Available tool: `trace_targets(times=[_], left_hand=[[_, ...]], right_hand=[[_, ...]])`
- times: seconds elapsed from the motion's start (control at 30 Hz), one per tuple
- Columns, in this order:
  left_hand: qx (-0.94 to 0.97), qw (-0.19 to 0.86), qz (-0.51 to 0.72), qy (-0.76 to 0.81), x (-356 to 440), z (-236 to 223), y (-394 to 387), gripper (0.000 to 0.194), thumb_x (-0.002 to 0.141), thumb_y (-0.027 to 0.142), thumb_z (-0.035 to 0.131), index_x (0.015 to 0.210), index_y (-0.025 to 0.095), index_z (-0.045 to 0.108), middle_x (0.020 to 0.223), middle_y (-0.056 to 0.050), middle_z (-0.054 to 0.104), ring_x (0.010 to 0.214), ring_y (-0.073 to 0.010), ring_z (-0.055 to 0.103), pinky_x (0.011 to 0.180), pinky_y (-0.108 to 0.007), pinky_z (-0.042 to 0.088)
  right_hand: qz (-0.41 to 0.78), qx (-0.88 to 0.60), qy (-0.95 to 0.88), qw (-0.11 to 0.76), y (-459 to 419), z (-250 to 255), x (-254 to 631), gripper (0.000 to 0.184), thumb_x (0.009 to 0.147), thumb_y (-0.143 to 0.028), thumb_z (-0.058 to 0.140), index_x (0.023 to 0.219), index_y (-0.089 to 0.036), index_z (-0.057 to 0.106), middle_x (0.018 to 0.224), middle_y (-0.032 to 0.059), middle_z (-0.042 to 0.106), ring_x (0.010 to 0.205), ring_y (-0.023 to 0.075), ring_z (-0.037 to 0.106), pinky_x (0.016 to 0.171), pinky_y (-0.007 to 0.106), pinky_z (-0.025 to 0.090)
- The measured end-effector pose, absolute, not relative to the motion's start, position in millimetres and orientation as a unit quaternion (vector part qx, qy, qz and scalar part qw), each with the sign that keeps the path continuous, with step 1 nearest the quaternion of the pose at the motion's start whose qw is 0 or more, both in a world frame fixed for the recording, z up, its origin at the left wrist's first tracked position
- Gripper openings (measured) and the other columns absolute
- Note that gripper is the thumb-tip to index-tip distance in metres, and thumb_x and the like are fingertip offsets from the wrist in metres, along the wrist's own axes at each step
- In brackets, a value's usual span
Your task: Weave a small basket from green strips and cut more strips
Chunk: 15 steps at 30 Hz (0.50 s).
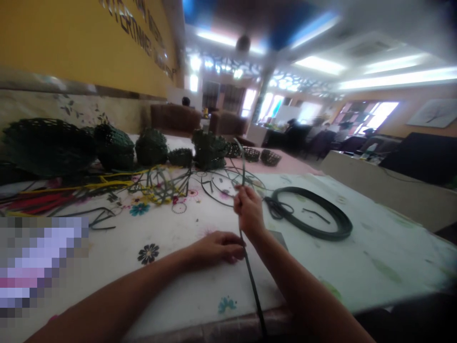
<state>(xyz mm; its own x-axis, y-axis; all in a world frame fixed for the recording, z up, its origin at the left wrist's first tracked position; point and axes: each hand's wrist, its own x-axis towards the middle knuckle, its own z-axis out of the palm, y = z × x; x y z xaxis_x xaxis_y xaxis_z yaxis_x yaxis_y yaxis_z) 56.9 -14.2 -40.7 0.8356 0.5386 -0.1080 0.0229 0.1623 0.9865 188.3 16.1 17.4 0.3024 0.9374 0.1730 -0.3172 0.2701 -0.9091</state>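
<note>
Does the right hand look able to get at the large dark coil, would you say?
Likely yes: the coil lies uncovered to the side of the right hand, though that hand is holding a strip.

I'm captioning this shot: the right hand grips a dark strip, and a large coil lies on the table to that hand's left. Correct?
The side is wrong: the head view shows the large coil on the table to the right of the right hand, which does grip a dark strip.

Yellow wall (82,38); floral tablecloth (171,281); dark-green coil (317,230).
</note>
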Motion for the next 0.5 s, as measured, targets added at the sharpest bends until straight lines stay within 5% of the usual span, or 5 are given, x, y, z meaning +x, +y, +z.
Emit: trace_targets(times=[0.17, 0.33, 0.5], left_hand=[[0.629, 0.719, 0.177, 0.237, 60, -36, -21, 0.030, 0.084, 0.039, 0.062, 0.102, 0.015, 0.066, 0.102, -0.014, 0.072, 0.088, -0.0192, 0.067, 0.074, -0.032, 0.051], [0.590, 0.736, 0.202, 0.264, 63, -39, -19, 0.031, 0.079, 0.044, 0.065, 0.076, 0.014, 0.057, 0.081, -0.011, 0.071, 0.066, -0.0159, 0.066, 0.059, -0.029, 0.051], [0.554, 0.717, 0.291, 0.309, 60, -40, -8, 0.030, 0.079, 0.043, 0.063, 0.078, 0.016, 0.050, 0.078, -0.007, 0.069, 0.059, -0.0158, 0.066, 0.054, -0.029, 0.052]], right_hand=[[0.422, -0.401, -0.349, 0.734, 65, 25, 185, 0.022, 0.087, -0.041, 0.060, 0.084, -0.020, 0.053, 0.047, -0.0108, 0.039, 0.034, 0.0033, 0.024, 0.034, 0.017, 0.015], [0.426, -0.424, -0.331, 0.727, 88, 24, 184, 0.020, 0.088, -0.039, 0.058, 0.083, -0.021, 0.051, 0.047, -0.0116, 0.039, 0.033, 0.0035, 0.025, 0.034, 0.017, 0.017], [0.486, -0.450, -0.374, 0.650, 59, 6, 179, 0.019, 0.084, -0.035, 0.063, 0.087, -0.019, 0.054, 0.057, -0.0051, 0.055, 0.043, 0.0077, 0.048, 0.043, 0.019, 0.040]])
